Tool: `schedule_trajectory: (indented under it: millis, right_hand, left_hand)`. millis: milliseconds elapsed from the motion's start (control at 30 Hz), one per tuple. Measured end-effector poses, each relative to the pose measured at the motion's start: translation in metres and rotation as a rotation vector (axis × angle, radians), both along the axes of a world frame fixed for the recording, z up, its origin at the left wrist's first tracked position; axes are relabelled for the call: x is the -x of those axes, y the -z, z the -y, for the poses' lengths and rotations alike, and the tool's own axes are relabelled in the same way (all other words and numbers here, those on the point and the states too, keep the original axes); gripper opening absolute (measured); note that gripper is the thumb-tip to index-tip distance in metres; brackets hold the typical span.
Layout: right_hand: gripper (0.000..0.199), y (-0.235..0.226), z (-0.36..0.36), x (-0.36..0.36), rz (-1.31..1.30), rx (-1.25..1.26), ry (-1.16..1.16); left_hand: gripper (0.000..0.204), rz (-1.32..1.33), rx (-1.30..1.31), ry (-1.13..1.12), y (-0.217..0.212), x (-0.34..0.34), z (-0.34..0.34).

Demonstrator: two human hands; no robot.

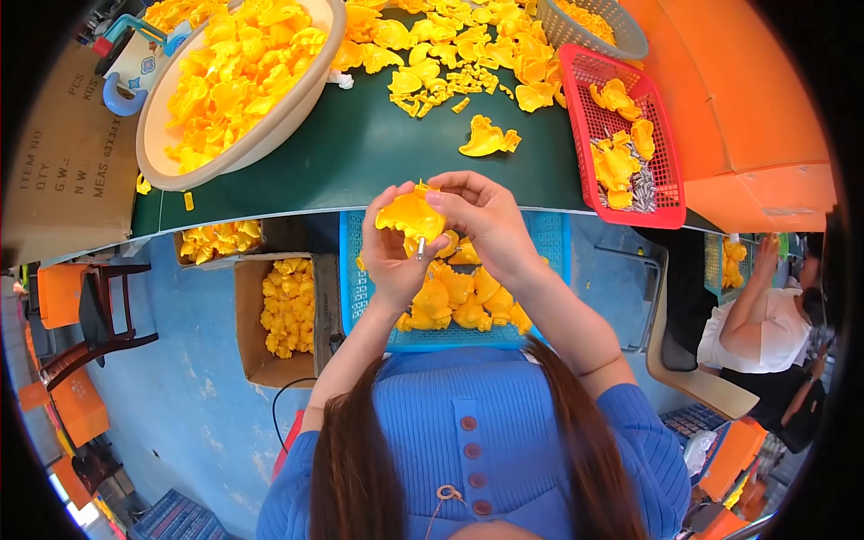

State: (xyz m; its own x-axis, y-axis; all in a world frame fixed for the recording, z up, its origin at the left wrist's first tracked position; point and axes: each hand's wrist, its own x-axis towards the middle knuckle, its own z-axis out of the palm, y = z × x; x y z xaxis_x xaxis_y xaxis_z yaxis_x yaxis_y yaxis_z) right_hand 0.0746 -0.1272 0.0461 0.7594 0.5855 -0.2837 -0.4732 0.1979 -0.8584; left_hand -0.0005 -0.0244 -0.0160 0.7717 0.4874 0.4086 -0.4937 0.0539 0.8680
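Between my two hands, just past the near edge of the table, is a thin curved yellow plastic shell piece (407,216). My left hand (396,270) cups it from the left and below, fingers closed round it. My right hand (486,220) pinches its upper right side with thumb and fingers. A small metal pin (420,248) sticks out below the piece, by my fingertips; what grips it is partly hidden. Under my hands stands a blue plastic crate (347,279) with several rounded yellow plastic pieces (468,297). Beyond them a single yellow shell piece (489,137) lies on the table.
A cream basin (301,112) heaped with yellow pieces stands left on the green table (378,144). At right, a red basket (576,126) holds yellow pieces and metal pins (642,191). A cardboard box (252,337) sits lower left. Another person (756,328) is at far right.
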Motion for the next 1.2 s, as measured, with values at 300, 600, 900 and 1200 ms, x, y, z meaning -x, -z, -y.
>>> schedule_trajectory:
  millis: [300, 600, 900, 1200]
  right_hand:
    - [0.023, 0.013, 0.028, -0.093, 1.592, 1.061, 0.421]
    - [0.02, 0.052, 0.04, -0.082, 1.714, 0.651, 0.329]
    - [0.036, 0.032, 0.054, -0.063, 1.704, 0.721, 0.116]
    - [0.043, 0.019, 0.035, -0.058, 0.893, 0.487, 0.041]
  left_hand:
    - [0.068, -0.015, 0.042, 0.052, -0.01, 0.002, -0.011]
    - [0.068, -0.057, 0.106, 0.082, -0.003, 0.006, -0.012]
    - [0.071, -0.082, 0.157, 0.175, -0.004, 0.004, -0.016]
    - [0.07, -0.13, 0.248, 0.279, -0.014, 0.006, -0.014]
